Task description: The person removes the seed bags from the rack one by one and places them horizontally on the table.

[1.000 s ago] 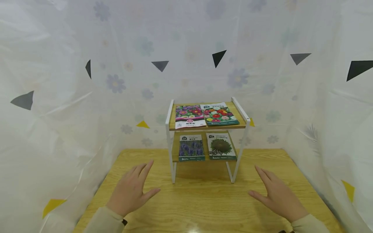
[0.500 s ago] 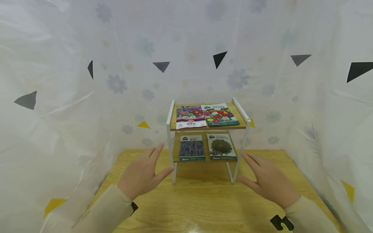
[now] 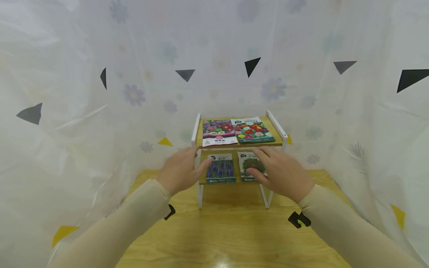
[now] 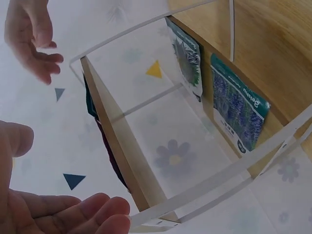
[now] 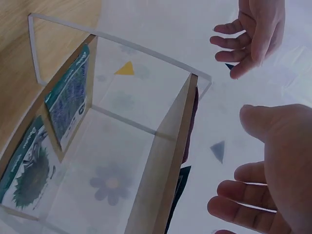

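Note:
A small two-tier rack (image 3: 267, 197) with white metal sides and wooden shelves stands on the table. On its upper shelf lie a seed packet with pink and purple flowers (image 3: 219, 130) and one with mixed bright blooms (image 3: 253, 131). Below are a lavender seed packet (image 3: 220, 169) and a sunflower seed packet (image 3: 248, 163). My left hand (image 3: 181, 168) is by the rack's left side, fingers fairly straight and thumb apart. My right hand (image 3: 284, 174) hovers before the right side, partly hiding the sunflower packet. Both wrist views show nothing held; whether the left fingertips touch the frame, I cannot tell.
The rack rests toward the back of a wooden table (image 3: 214, 234). Pale flower-patterned sheeting (image 3: 214, 89) surrounds the table at the back and sides, with black, grey and yellow triangles on it.
Both hands have moved forward, up and inward, from above the table at either side to the rack's upper front. The packets and rack have stayed in place.

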Demonstrator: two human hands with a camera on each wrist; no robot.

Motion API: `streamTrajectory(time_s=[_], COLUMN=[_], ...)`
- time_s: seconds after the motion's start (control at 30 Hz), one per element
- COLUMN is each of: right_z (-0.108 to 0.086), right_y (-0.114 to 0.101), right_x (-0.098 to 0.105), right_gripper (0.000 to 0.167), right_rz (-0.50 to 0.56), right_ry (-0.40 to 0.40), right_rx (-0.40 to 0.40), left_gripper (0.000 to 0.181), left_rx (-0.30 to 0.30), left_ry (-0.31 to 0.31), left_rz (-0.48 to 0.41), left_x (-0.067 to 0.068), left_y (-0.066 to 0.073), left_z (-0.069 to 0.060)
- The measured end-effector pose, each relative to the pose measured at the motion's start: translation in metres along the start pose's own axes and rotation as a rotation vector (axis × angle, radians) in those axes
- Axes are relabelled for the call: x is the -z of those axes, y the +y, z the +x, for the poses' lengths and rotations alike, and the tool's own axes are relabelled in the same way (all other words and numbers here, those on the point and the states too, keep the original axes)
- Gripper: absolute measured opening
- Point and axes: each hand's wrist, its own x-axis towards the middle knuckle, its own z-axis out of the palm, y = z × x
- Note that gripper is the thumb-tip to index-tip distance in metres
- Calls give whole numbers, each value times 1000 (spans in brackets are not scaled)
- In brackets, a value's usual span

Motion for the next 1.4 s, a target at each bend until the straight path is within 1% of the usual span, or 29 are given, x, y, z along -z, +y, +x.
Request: streamTrajectory(time_s=[0.07,0.13,0.2,0.3,0.37,0.5,0.53,0.6,0.7,0.77,0.9,1.0,1.13,1.2,1.3,1.4], right_z=[15,30,46,69,84,107,111,117,124,129,135,138,140,141,142,142], right_y=[-2,-4,-5,-6,-6,-4,-3,-1,2,3,3,2,2,2,1,-1], right_x=[1,1,1,-1,-2,-9,-11,-14,-19,-21,-26,-28,-30,-31,-34,-37], right_gripper=[59,56,54,56,58,56,52,47,53,57,52,48,59,60,55,52], right_rz=[10,39,93,173,208,232,235,230,214,205,223,232,210,198,194,192], right_ry=[-5,-32,-95,-223,-303,-395,-410,-434,-476,-503,-552,-578,-605,-611,-620,-622], right_rx=[-21,-60,-123,-244,-320,-411,-424,-440,-468,-487,-550,-581,-597,-604,-617,-624], left_gripper=[71,69,66,54,52,56,56,54,47,40,29,25,27,27,26,30], left_rx=[10,20,29,39,45,70,76,91,111,138,183,195,218,232,245,248], left_ry=[-14,-34,-47,-75,-95,-150,-163,-182,-206,-226,-273,-285,-284,-287,-293,-323], left_rz=[22,37,52,67,78,92,107,146,200,212,223,253,285,293,311,343], left_x=[2,4,5,5,5,2,1,0,-1,-1,-1,-2,-4,-5,-8,-11], left_y=[5,8,10,12,13,16,17,20,22,23,24,25,23,22,21,22], left_z=[11,21,31,45,54,70,74,82,93,98,106,109,112,113,114,114])
